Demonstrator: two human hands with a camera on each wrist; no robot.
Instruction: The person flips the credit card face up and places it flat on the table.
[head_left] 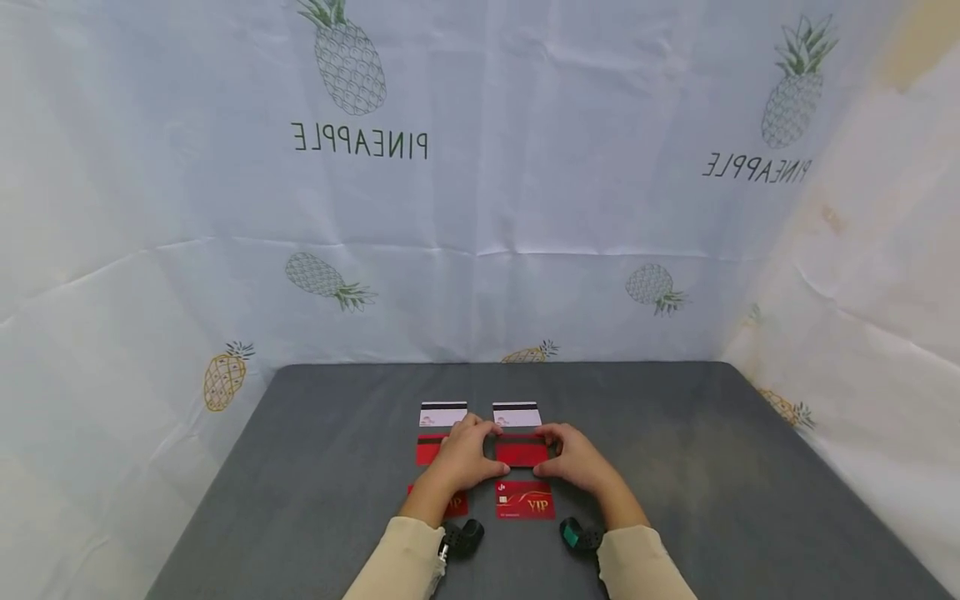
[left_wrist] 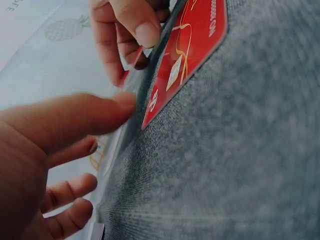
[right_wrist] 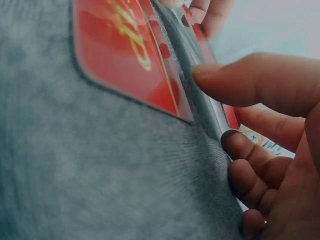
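My left hand and right hand face each other across a red card with a dark stripe. Each hand holds one end of this card between thumb and index finger, thumbs at the near edge and index fingers at the far edge. In the left wrist view my left thumb stretches toward the card, other fingers spread. The right wrist view shows my right thumb near it, with the card's rounded corner by the index finger. Just nearer lies a red VIP card, face up.
Beyond the hands lie two white cards with black stripes, a left one and a right one. My left hand and forearm partly cover another red striped card and another VIP card. A pineapple-print cloth hangs behind the grey table.
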